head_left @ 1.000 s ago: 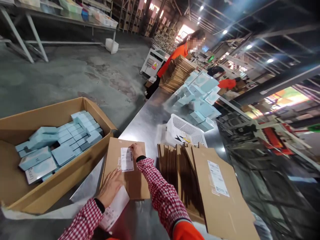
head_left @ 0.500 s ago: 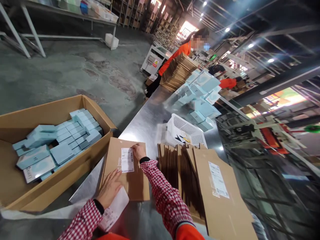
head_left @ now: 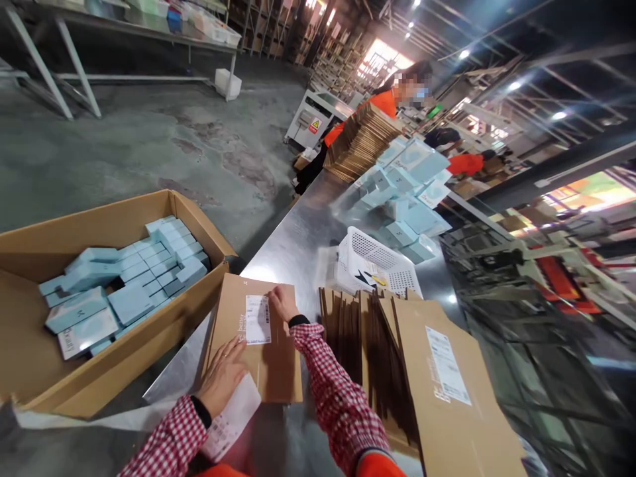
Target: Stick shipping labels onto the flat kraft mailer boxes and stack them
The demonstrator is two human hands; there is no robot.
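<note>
Resting flattened left hand on cardboard, likely to steady it; laying bunched right hand at label's edge, probably for smoothing.

Warehouse packing area around me: concrete floor, storage racks at back, ceiling lights, metal counter, flat cardboard carton with shipping label, upright row of cardboard, pale-blue boxes piled, co-workers in orange tops.
</note>
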